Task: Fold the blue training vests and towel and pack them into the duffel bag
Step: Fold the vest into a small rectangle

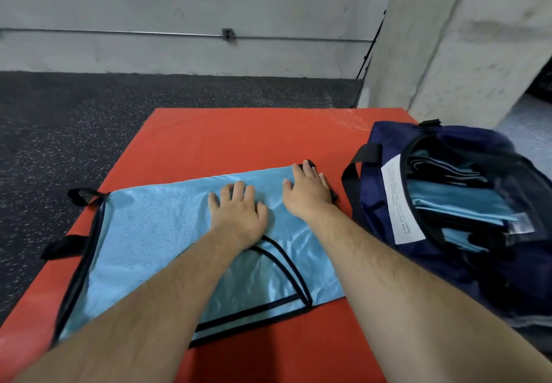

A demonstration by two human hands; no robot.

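Note:
A light blue training vest with black trim lies flat on the red mat, its black straps sticking out at the left edge. My left hand presses flat on the vest's middle, fingers spread. My right hand rests flat on the vest's far right corner, fingers straight, over a black strap. To the right stands the navy duffel bag, unzipped, with several folded blue vests stacked inside.
The mat lies on dark speckled rubber flooring. A concrete wall runs along the back and a concrete pillar rises behind the bag. A white label hangs at the bag's opening.

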